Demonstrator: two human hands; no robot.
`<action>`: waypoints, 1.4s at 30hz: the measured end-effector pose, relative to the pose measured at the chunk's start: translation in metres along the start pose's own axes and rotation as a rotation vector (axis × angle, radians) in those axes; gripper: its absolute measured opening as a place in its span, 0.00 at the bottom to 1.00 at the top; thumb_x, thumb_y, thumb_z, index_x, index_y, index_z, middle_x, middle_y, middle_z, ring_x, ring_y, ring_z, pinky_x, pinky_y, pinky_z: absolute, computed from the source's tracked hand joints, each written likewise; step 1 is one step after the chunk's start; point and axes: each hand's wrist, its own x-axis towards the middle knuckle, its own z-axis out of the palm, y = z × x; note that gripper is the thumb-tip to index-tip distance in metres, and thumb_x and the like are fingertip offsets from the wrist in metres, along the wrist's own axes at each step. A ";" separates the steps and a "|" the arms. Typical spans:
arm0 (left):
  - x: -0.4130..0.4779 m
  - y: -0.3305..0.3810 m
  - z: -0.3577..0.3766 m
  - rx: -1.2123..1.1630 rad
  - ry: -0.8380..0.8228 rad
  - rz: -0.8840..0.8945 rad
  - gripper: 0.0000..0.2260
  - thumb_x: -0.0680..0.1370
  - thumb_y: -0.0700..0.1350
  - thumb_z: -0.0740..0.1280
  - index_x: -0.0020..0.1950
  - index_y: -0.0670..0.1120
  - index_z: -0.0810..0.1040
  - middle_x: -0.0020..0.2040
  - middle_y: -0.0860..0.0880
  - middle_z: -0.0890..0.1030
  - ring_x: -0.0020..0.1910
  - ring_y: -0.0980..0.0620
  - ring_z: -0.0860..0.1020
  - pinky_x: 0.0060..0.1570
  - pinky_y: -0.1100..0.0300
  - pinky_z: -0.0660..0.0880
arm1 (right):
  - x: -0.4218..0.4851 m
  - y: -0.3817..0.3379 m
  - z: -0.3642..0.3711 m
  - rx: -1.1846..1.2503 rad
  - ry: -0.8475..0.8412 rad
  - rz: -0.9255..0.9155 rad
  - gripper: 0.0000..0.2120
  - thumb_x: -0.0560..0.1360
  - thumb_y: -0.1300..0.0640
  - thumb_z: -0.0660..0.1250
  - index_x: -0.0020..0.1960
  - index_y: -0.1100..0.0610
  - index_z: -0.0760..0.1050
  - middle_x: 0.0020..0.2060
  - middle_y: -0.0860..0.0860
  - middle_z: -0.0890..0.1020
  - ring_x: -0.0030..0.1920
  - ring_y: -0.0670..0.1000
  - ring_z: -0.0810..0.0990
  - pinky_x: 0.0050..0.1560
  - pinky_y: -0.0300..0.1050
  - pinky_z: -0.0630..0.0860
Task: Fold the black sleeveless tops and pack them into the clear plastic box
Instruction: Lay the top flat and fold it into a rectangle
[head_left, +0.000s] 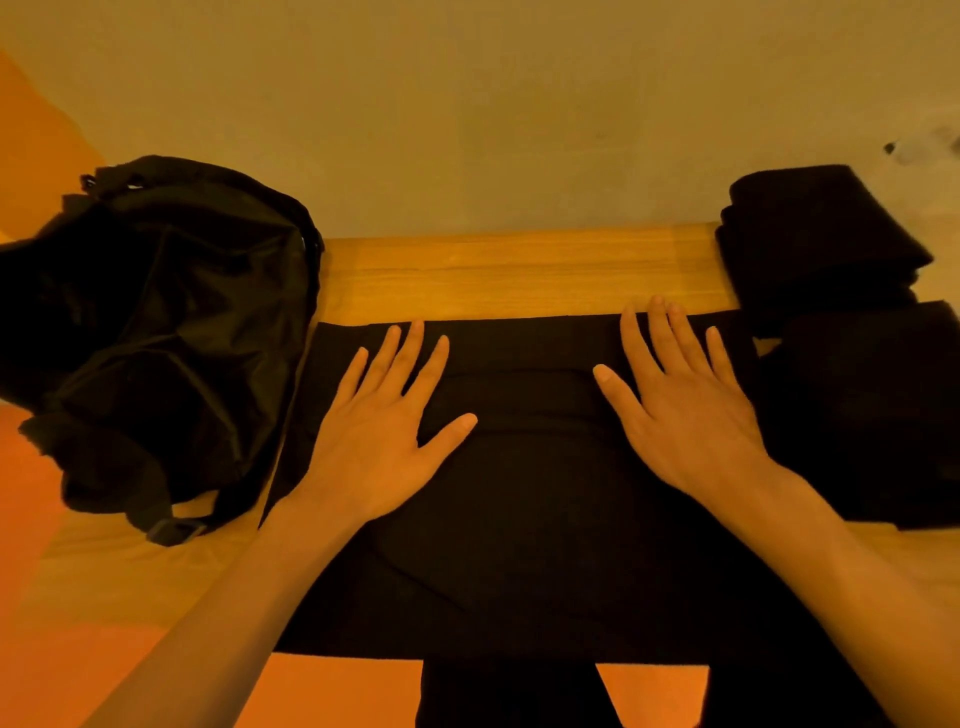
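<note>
Floor (332, 691): orange; we see it nearest, below our wrists, past the table's near edge.
Top (519, 493): black, spread flat on the table beneath both our palms. Its far edge lies at our fingertips.
Left hand (379, 441): palm down on the top's left half, fingers straight and fanned, thumb out. It grips nothing.
Right hand (691, 415): palm down on the top's right half, fingers straight and spread, tips at the far edge. It grips nothing.
Table (519, 275): pale wood, with a bare strip just beyond our fingertips.
Bag (156, 322): black and slumped, just left of our left hand.
Folded pile (872, 415): black cloth, just right of our right hand.
Second pile (815, 239): black folded cloth, beyond the right fingertips and further right.
Wall (467, 130): plain, farthest from both hands.
</note>
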 end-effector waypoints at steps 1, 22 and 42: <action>-0.001 0.000 -0.001 -0.008 -0.004 0.001 0.37 0.78 0.73 0.38 0.82 0.56 0.39 0.83 0.51 0.38 0.81 0.51 0.35 0.81 0.46 0.44 | -0.001 0.002 -0.001 0.010 -0.004 0.011 0.37 0.78 0.31 0.29 0.81 0.50 0.33 0.81 0.54 0.36 0.79 0.51 0.32 0.79 0.55 0.35; -0.120 0.014 0.006 0.106 -0.016 0.018 0.37 0.80 0.73 0.44 0.84 0.55 0.46 0.84 0.48 0.45 0.83 0.48 0.45 0.78 0.46 0.50 | -0.108 0.027 0.009 -0.030 -0.020 -0.084 0.40 0.75 0.30 0.23 0.81 0.50 0.35 0.81 0.52 0.39 0.80 0.51 0.34 0.79 0.52 0.37; -0.179 -0.007 0.015 0.093 0.118 0.135 0.31 0.82 0.62 0.54 0.83 0.50 0.55 0.83 0.46 0.57 0.81 0.46 0.58 0.77 0.50 0.55 | -0.170 0.051 0.016 -0.189 0.080 -0.370 0.35 0.80 0.32 0.47 0.81 0.48 0.55 0.79 0.54 0.62 0.78 0.54 0.61 0.73 0.56 0.68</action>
